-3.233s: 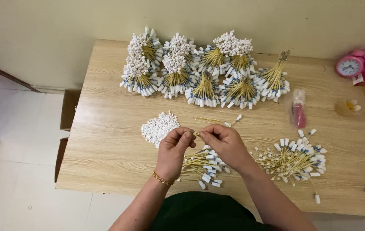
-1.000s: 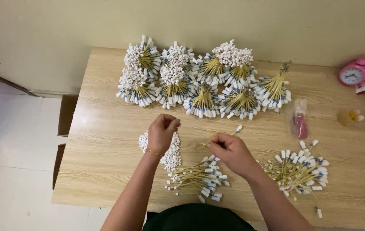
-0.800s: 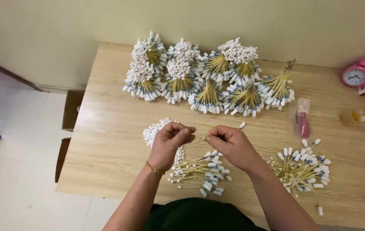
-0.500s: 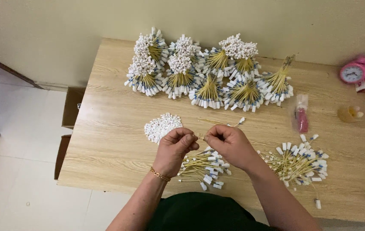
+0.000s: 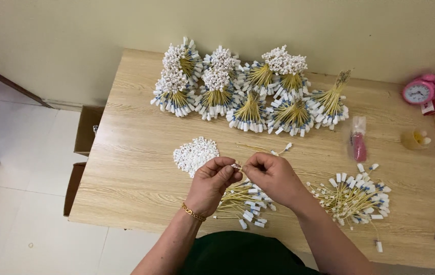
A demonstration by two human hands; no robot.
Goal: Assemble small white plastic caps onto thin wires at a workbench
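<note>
Both hands (image 5: 243,175) pinch sm. white cap, prob.; wood table (image 5: 136,153); tiled floor (image 5: 18,153).

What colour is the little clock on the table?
Pink, with a white face. The clock sits at the table's far right corner, best seen in the head view.

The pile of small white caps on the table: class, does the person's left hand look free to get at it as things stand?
Probably yes. The pile of small white caps lies just beyond the left hand on bare table, nothing between. But that hand's fingertips pinch a small piece together with the right hand, so it must let go first.
</note>
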